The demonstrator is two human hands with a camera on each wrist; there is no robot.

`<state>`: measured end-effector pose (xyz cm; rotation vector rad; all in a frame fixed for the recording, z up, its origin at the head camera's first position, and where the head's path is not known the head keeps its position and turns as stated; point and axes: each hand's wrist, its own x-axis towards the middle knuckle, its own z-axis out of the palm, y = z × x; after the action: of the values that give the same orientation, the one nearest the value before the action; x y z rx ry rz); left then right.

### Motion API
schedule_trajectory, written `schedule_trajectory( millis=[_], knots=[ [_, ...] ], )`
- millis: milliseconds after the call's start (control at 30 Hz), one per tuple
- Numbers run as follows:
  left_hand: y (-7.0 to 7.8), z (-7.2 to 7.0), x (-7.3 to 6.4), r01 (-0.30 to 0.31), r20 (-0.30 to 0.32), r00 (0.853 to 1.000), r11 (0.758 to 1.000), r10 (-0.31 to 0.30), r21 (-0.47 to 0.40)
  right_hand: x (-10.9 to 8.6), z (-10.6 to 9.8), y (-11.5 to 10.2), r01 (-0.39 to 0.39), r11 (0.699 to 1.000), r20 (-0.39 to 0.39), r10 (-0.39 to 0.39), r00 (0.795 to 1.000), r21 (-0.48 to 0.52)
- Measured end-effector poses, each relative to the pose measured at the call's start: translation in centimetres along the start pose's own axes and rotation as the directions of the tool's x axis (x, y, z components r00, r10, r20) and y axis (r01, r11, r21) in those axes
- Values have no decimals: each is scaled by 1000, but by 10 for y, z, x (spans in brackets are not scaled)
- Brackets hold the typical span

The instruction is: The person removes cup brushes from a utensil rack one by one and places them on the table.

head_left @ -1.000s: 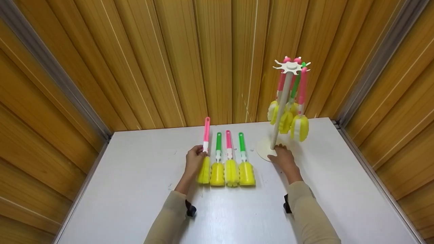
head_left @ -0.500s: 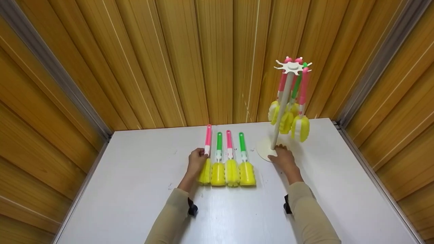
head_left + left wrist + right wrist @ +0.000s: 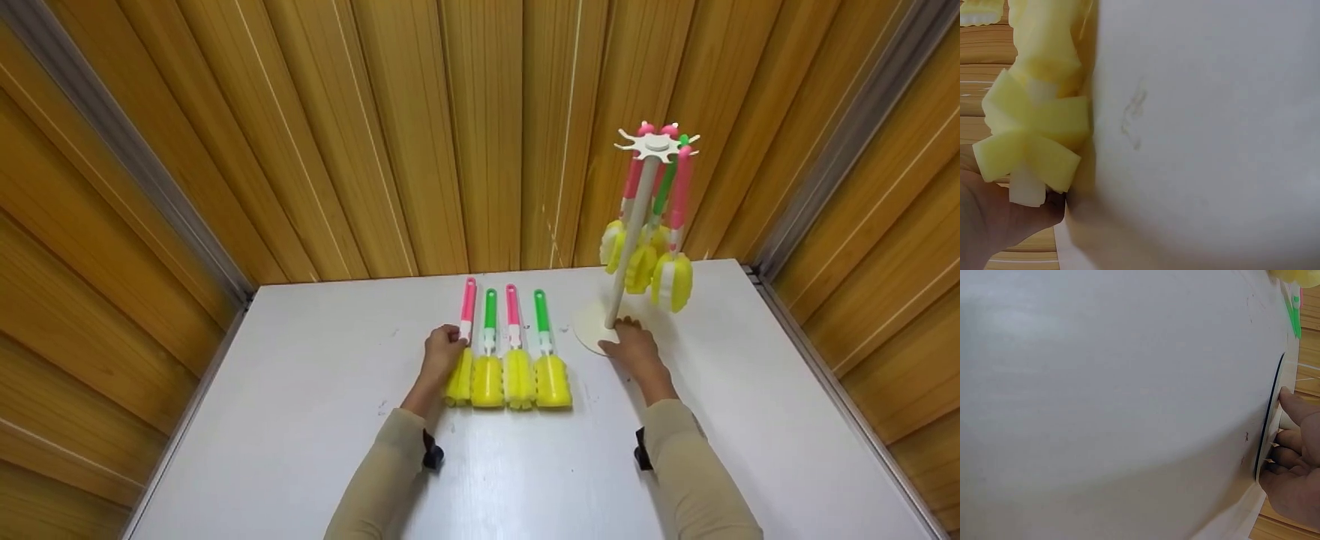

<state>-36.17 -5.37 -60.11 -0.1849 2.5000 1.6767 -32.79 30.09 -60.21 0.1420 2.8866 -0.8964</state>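
My left hand (image 3: 444,351) pinches the neck of a pink-handled sponge bottle brush (image 3: 469,304), the leftmost of a row lying on the table. Up close in the left wrist view, its yellow and white star-shaped sponge head (image 3: 1030,135) hides the fingertips. Beside it lie a green-handled brush (image 3: 487,379), a pink-handled brush (image 3: 519,379) and another green-handled brush (image 3: 553,380). My right hand (image 3: 636,351) holds the round base (image 3: 591,330) of a white stand, thumb at the rim and fingers curled near the pole (image 3: 634,247). Several sponge brushes (image 3: 671,281) hang from the stand's hooks (image 3: 657,144).
The white table (image 3: 330,420) meets a wood-patterned wall (image 3: 480,135) at its back edge. More such panels rise at left and right. A wrist camera (image 3: 433,454) is strapped to the left sleeve, another (image 3: 643,454) to the right.
The left hand has brought the pink-handled brush slightly nearer, evening it with the row. The right hand stays on the stand's base. The whole head view has shifted a little.
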Motion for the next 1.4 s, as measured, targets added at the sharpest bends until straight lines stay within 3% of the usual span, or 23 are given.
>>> schedule_trajectory(
  millis=[167, 333, 533, 933, 1067, 1167, 1267, 1400],
  knots=[
    [2, 2, 2, -25, -17, 1000, 999, 25, 24, 4, -3, 5, -15, 1000, 12, 15, 1000, -22],
    [0, 2, 1, -1, -9, 1000, 1000, 1, 22, 4, 0, 5, -63, 998, 32, 63, 997, 9],
    [1, 0, 1, 17, -12, 1000, 997, -16, 76, 5, 1, -1, -70, 997, 41, 69, 997, 24],
    [5, 1, -1, 54, 22, 998, 995, -56, 84, 0, 0, -1, -63, 997, 21, 62, 998, 39],
    [6, 1, 1, 12, 16, 1000, 988, -15, 153, 0, 1, 0, 12, 1000, -29, -12, 1000, -4],
    [7, 1, 0, -30, 4, 1000, 982, 30, 189, 0, 1, 0, 25, 1000, -44, -25, 999, -18],
    [9, 1, -3, -60, -8, 998, 976, 63, 209, 0, 3, 0, -8, 1000, -32, 9, 999, 13],
    [15, 1, -9, -93, -24, 994, 954, 104, 283, -2, 6, 3, 12, 999, -61, -10, 998, 30]
  ],
)
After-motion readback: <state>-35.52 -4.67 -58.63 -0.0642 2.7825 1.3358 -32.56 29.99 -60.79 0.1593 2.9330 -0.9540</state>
